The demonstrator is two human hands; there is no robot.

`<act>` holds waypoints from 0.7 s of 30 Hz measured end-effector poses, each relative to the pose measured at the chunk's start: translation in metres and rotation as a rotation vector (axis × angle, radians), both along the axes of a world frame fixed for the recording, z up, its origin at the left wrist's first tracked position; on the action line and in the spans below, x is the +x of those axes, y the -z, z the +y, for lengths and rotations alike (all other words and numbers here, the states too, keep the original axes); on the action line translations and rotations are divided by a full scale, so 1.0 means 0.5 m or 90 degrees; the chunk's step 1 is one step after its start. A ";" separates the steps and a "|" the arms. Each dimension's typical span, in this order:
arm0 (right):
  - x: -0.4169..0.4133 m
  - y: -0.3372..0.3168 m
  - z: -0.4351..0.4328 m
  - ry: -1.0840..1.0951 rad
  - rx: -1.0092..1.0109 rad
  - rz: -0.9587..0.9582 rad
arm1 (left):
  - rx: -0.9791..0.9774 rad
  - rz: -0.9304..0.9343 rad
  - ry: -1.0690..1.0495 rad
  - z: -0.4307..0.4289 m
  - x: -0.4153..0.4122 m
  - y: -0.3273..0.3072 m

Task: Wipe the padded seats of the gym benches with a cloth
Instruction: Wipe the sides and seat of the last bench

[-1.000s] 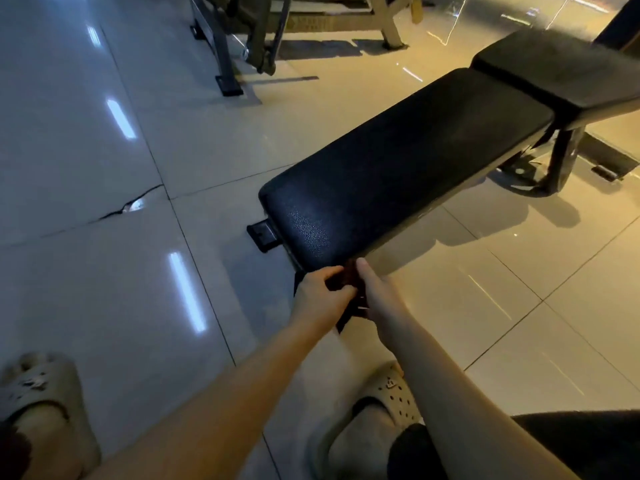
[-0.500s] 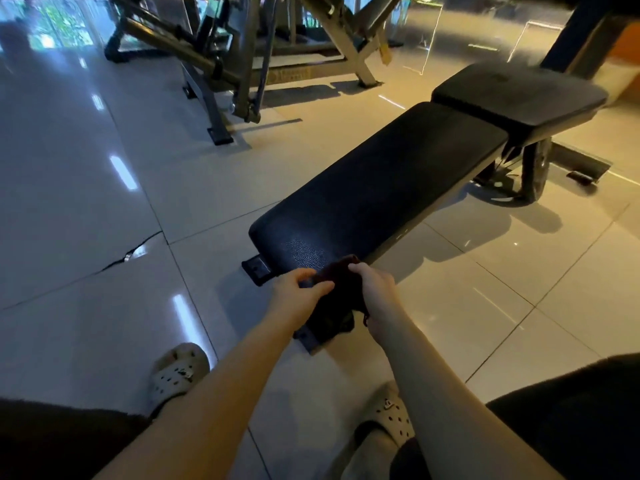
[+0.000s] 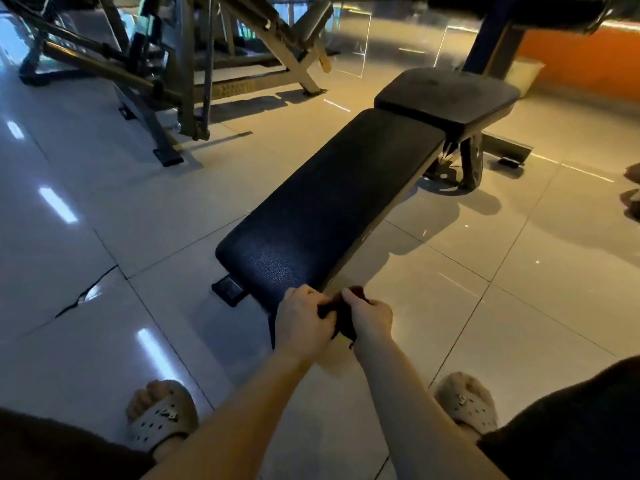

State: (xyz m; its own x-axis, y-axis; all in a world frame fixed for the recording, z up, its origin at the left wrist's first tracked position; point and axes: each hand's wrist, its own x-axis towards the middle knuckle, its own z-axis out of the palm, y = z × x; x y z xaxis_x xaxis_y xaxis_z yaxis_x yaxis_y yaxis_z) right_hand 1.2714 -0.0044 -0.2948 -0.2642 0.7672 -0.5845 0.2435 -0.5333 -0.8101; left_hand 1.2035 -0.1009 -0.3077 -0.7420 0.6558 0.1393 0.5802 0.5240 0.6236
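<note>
A black padded gym bench lies diagonally across the floor, its long back pad (image 3: 332,206) nearest me and a shorter seat pad (image 3: 446,97) at the far end. Just past the pad's near end, my left hand (image 3: 301,322) and my right hand (image 3: 369,315) both grip a small dark cloth (image 3: 341,315) bunched between them. The cloth hangs in front of the bench's near corner, at the pad's edge; most of it is hidden by my fingers.
A metal weight machine frame (image 3: 166,81) stands at the back left. The bench's support leg (image 3: 471,164) and floor bar are at the far right. Glossy floor tiles (image 3: 69,220) have a crack at the left. My sandalled feet (image 3: 162,414) stand near the bottom edge.
My view has tilted up and more of the room shows. Both hands, still holding the cloth, shifted slightly right of the bench's near end, and the cloth is more bunched.
</note>
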 end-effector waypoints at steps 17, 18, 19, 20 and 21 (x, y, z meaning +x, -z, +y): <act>-0.132 0.173 0.044 0.005 0.000 0.102 | -0.110 0.207 0.212 0.155 -0.302 0.017; -0.139 0.177 0.037 0.008 0.028 0.109 | -0.104 0.212 0.223 0.173 -0.304 0.030; -0.143 0.172 0.026 0.020 0.056 0.119 | -0.096 0.214 0.226 0.188 -0.307 0.038; -0.147 0.178 0.018 0.035 0.082 0.119 | -0.083 0.208 0.227 0.207 -0.310 0.054; -0.146 0.170 0.003 0.038 0.109 0.118 | -0.069 0.208 0.221 0.216 -0.308 0.058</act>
State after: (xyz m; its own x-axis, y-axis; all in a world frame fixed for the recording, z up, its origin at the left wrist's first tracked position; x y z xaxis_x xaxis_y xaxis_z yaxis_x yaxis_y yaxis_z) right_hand 1.1986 -0.0030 -0.3799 -0.3065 0.8682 -0.3903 0.0541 -0.3935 -0.9177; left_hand 1.0493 0.0069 -0.3369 -0.4061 0.8800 0.2462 0.8883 0.3169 0.3325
